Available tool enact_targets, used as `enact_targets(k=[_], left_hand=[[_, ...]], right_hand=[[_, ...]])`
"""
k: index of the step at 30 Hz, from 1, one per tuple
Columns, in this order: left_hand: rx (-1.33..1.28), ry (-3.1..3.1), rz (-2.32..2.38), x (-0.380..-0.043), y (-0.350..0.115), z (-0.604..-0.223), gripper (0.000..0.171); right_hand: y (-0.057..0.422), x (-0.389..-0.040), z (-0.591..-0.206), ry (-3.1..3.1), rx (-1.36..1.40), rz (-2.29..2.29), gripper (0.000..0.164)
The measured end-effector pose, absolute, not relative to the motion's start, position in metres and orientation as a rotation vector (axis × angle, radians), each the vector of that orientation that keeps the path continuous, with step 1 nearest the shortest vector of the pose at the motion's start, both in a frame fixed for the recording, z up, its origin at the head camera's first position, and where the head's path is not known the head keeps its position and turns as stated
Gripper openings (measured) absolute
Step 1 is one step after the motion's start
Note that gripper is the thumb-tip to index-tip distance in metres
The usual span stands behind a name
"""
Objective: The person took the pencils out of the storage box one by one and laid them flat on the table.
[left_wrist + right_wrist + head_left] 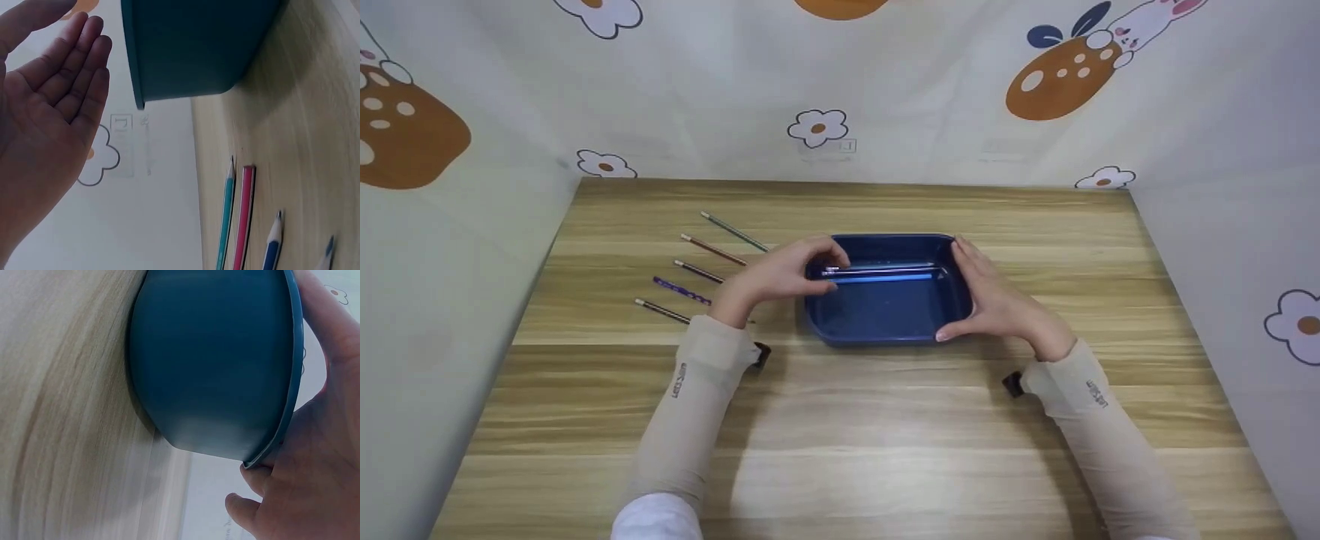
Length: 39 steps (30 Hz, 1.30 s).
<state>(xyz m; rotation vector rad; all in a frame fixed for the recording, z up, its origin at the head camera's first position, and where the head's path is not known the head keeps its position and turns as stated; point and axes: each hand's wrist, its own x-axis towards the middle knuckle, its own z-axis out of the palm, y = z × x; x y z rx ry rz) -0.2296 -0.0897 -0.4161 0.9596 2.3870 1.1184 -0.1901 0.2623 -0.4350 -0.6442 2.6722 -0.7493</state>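
Observation:
A dark blue rectangular plastic tray (885, 330) stands on the table, with pencils (885, 274) lying lengthwise inside it. My left hand (784, 271) hangs over the tray's left end, thumb and fingers apart. In the left wrist view its palm (53, 107) faces the camera, fingers loosely bent and nothing in them. At the opposite end, my right hand (997, 304) holds the tray, its thumb at the front corner and fingers along the far part of the rim. From the right wrist, the tray's outer wall (214, 365) shows with the hand spanning its rim.
Several pencils lie slanted to the left of the tray, among them a green one (735, 232), a red one (712, 249) and a purple patterned one (681, 289). My left forearm partly covers them. Printed cloth walls (720, 97) enclose the wooden table (870, 435) at the back and sides.

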Motion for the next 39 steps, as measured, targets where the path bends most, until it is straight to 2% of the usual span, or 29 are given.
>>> enact_targets(k=[16,29,39], left_hand=[[1.031,2.496,0.737,-0.245,-0.042,-0.431,0.029],[0.911,2.656,0.418,-0.249,-0.021,-0.447,0.028],[0.887,2.7,0.392,-0.245,-0.012,-0.456,0.014]], right_hand=[[0.262,-0.19,-0.436,2.683,-0.656,-0.774,0.14],[0.262,-0.19,-0.435,2.687,-0.649,-0.741,0.142],[0.263,-0.19,-0.437,2.693,-0.648,-0.758,0.14]])
